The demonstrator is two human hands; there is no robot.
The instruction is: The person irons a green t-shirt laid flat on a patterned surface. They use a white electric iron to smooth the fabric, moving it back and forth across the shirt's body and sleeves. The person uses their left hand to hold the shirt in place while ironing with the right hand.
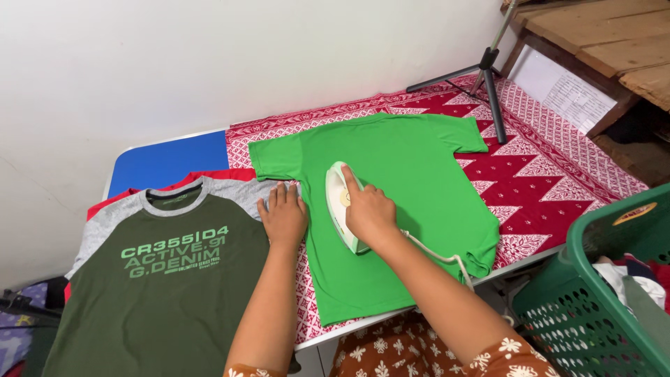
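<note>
Hands: two, left hand (283,218) and right hand (368,213)
Irons: one iron (340,202)
Shirts laid flat: two, green shirt (412,174), olive shirt (157,293)
Laundry baskets: one green basket (593,307), at 4 o'clock
Tripods: one tripod (486,77), at 1 o'clock

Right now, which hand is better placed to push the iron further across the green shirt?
Right. The right hand already grips the iron on the green shirt; the left hand lies flat beside it at the shirt's edge.

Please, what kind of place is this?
Probably a home laundry or ironing corner. The right hand pushes an iron over a green T-shirt on a table with a red patterned cloth, and a green laundry basket stands beside it.
</note>
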